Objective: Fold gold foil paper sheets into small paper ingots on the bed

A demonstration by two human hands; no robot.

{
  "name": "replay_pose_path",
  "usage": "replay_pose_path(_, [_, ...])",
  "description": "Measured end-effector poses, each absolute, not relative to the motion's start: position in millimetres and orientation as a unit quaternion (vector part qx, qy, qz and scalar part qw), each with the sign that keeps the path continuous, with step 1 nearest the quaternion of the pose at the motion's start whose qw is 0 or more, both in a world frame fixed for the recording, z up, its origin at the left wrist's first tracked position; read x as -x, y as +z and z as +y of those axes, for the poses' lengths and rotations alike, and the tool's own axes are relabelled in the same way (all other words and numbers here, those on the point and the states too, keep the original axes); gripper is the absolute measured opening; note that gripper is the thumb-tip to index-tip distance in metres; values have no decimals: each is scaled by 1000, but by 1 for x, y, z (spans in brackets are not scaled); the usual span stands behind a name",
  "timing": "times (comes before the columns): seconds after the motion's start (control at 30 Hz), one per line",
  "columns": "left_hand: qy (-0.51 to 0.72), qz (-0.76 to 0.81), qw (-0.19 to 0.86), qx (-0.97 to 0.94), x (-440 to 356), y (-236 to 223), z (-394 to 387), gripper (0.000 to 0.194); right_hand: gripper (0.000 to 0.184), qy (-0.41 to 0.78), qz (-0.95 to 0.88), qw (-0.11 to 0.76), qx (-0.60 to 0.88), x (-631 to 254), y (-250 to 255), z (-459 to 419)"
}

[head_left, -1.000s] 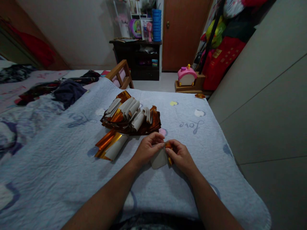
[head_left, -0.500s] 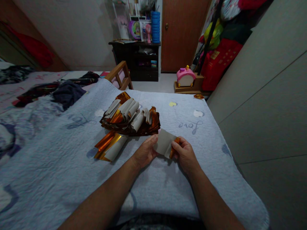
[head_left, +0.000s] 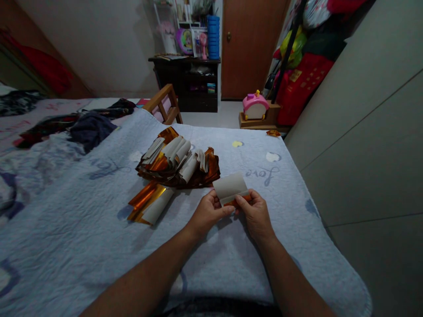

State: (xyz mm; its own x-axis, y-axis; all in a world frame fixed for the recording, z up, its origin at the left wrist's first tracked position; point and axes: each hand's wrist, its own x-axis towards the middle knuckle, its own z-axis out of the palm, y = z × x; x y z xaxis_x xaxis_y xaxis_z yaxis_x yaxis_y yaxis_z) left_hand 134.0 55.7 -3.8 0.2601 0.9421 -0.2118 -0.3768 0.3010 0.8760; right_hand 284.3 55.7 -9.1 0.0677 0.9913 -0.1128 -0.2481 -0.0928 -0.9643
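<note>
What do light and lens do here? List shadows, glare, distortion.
Head view: dim overall, with soft shadows on the quilt near the left hand and right hand; head view: glints on the loose orange foil, none on the held grey sheet; head view: seemingly wide-angle, the pale panels at right leaning outward.

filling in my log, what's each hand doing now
Left hand: closed, holding the paper on its left side.
Right hand: closed, holding the same paper, farther right.
</note>
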Motion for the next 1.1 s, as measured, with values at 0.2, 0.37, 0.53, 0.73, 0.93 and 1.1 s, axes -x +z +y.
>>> replay_pose_path(0.2, [465,425,673,-387,-133,0,55,53,30,572,-396,525,490,-284,-5,55])
replay_pose_path(0.37, [469,425,659,-406,-129,1,58,46,34,600,-391,506,481,-288,-8,55])
replay_pose_path(0.53, [469,447,641,-411,-125,0,59,41,35,617,-384,507,464,-290,-9,55])
replay_pose_path(0.73, [467,457,641,-404,-122,1,60,40,35,627,-403,489,454,-291,-6,54])
replay_pose_path(0.93, [467,461,649,-386,-122,-1,60,31,31,628,-405,485,454,-290,-8,54])
replay_pose_path(1.1, [463,450,663,-378,-121,-4,61,35,28,626,-408,488,451,-290,-8,54])
